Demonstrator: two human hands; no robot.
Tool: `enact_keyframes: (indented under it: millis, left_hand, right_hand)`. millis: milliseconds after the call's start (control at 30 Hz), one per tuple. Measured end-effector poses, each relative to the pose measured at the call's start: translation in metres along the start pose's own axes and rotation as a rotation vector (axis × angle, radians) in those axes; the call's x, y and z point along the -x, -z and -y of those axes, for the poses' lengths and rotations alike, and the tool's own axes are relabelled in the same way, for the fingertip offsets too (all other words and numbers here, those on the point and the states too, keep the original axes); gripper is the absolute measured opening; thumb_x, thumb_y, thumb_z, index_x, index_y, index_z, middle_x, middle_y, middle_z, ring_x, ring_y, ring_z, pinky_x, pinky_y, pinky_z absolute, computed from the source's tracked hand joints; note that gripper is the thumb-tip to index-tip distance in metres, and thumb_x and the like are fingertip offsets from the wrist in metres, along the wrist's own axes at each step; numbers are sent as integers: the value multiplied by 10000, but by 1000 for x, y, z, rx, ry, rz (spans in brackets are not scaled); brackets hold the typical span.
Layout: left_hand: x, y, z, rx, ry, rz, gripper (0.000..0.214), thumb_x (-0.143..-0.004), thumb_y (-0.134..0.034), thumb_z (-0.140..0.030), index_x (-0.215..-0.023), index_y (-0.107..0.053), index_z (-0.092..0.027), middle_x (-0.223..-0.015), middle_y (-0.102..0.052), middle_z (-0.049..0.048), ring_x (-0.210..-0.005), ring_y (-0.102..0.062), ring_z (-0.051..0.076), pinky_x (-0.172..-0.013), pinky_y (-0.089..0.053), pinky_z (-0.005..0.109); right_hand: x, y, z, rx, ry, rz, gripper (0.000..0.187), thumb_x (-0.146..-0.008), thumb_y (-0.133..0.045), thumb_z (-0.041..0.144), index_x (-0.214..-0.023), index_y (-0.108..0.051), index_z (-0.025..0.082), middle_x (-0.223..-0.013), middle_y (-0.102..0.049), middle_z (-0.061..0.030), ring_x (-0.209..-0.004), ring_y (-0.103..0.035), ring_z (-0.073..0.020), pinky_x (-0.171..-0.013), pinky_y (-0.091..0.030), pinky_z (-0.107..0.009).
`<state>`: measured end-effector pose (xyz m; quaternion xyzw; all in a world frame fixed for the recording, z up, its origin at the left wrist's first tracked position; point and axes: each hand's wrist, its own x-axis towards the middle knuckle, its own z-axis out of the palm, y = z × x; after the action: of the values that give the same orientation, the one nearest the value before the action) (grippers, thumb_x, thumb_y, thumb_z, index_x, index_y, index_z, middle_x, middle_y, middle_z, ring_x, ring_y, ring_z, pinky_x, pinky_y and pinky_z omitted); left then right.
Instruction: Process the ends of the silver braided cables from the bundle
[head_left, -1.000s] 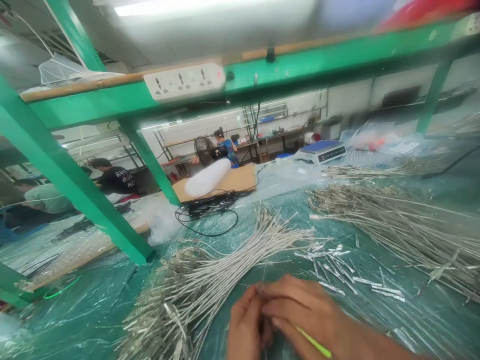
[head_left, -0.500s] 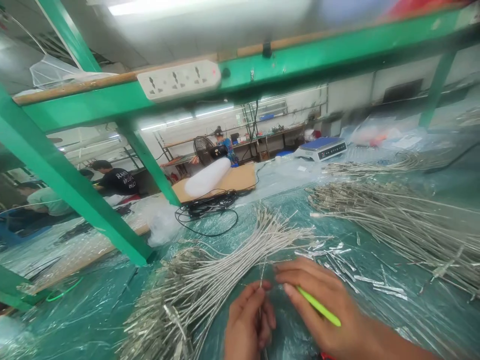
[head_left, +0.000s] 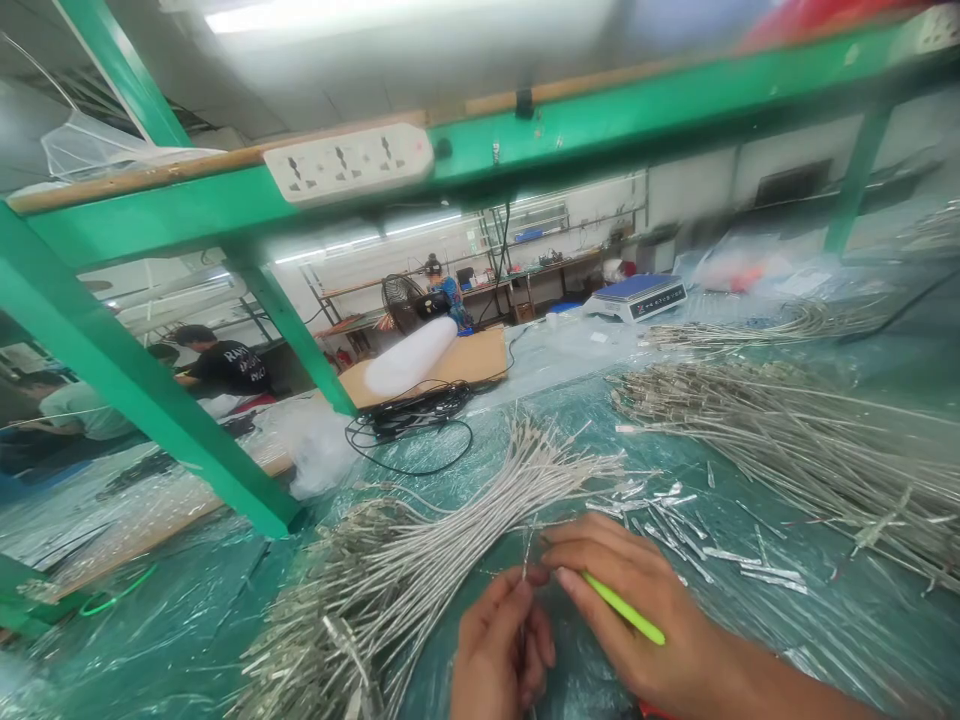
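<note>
My left hand (head_left: 501, 648) is low in the middle of the view, fingers pinched on a thin silver cable (head_left: 525, 555) that stands up between my two hands. My right hand (head_left: 634, 615) sits just right of it, fingers closed around a slim lime-green tool (head_left: 622, 608) and fingertips touching the same cable. A fanned bundle of silver braided cables (head_left: 450, 530) lies just left and ahead of my hands on the green plastic-covered bench (head_left: 187, 620). Short silver foil strips (head_left: 697, 540) are scattered to the right of my right hand.
A second large pile of silver cables (head_left: 787, 430) fills the right side. A green frame post (head_left: 150, 400) slants down at left; a crossbar carries a white power strip (head_left: 349, 160). A black cable coil (head_left: 420, 410), a white roll (head_left: 409, 355) and a blue scale (head_left: 637, 295) lie farther back. People work at distant benches.
My hands have come apart a little and risen in view; the green tool now shows fully in my right hand. The view has shifted slightly.
</note>
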<state>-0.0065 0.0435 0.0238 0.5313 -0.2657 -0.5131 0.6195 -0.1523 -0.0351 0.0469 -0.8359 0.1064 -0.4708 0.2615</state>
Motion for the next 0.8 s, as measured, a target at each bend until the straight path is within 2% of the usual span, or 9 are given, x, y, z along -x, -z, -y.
enact_keyframes:
  millis: [100, 300, 467, 600, 667, 767, 800]
  left_hand:
    - [0, 0, -1, 1, -1, -10, 296, -771, -637, -419, -876, -656, -144, -436, -544, -26, -278, -204, 12, -343, -93, 186]
    - [3, -3, -7, 2, -16, -48, 286, -756, -658, -412, -852, -654, -142, -432, -537, -27, -294, -199, 12, -345, -98, 175]
    - [6, -7, -13, 4, -38, -48, 266, -775, -645, -389, -862, -658, -138, -427, -519, -39, -306, -193, 18, -350, -119, 181]
    - [7, -7, -9, -12, -36, -29, 288, -782, -629, -411, -868, -650, -137, -406, -504, -44, -308, -179, 27, -351, -117, 189]
    - [6, -6, -3, -18, -22, -17, 306, -775, -628, -439, -848, -641, -142, -391, -491, -46, -305, -184, 33, -353, -109, 195]
    - [4, -4, 7, -25, -4, 2, 336, -766, -627, -483, -833, -625, -153, -389, -484, -47, -296, -180, 34, -357, -93, 203]
    - [4, -3, 10, -30, -11, 5, 347, -767, -626, -492, -844, -622, -154, -397, -492, -46, -293, -184, 33, -357, -86, 204]
  right_hand:
    - [1, -2, -1, 57, 16, -22, 269, -896, -503, 49, -1073, -650, 189, -1013, -706, -65, -942, -649, -188, -922, -503, -373]
    - [0, -1, -8, 165, 49, -11, 275, -907, -501, 75, -1113, -647, 186, -1083, -705, -80, -967, -662, -201, -883, -555, -356]
    - [1, -2, -9, 235, 80, -15, 286, -913, -493, 82, -1136, -639, 186, -1118, -697, -89, -1003, -650, -220, -931, -539, -410]
    - [2, 0, -18, 271, 92, -18, 305, -911, -498, 77, -1163, -634, 182, -1162, -683, -104, -1048, -640, -223, -949, -529, -404]
    - [-1, 9, -29, 275, 36, -120, 300, -919, -508, 112, -1177, -635, 197, -1178, -673, -103, -1081, -628, -228, -942, -530, -400]
    - [-8, 25, -47, 302, -189, -482, 206, -935, -530, 220, -1080, -675, 231, -1103, -686, -81, -1042, -632, -248, -937, -512, -437]
    - [-9, 28, -50, 304, -212, -511, 190, -943, -520, 235, -1052, -674, 221, -1082, -685, -88, -1019, -634, -253, -936, -504, -451]
